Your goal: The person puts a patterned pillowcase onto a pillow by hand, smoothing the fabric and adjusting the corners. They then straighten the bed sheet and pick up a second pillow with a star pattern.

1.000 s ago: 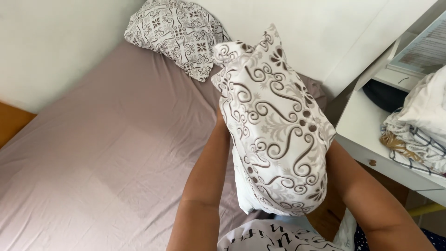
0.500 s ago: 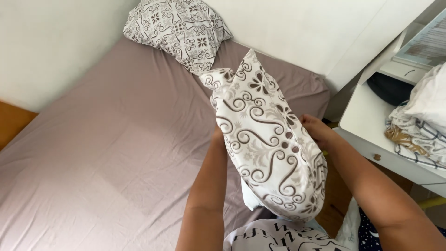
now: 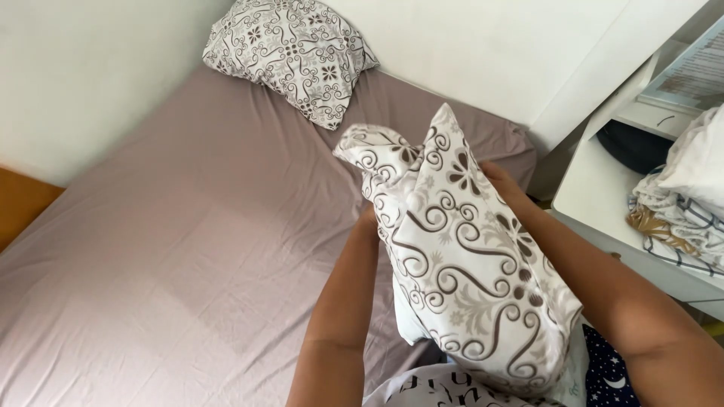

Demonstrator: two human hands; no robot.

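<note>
Above the bed (image 3: 173,249), both hands are gripping the patterned pillowcase (image 3: 460,256); fingers hidden, so pulling evenly is helping.

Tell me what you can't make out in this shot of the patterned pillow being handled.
- Left hand: head view, fully hidden behind the white pillowcase with brown swirl pattern.
- Right hand: only its back shows; the fingers are buried in fabric.
- Folded laundry pile on the white desk: cut off by the right edge.
</note>
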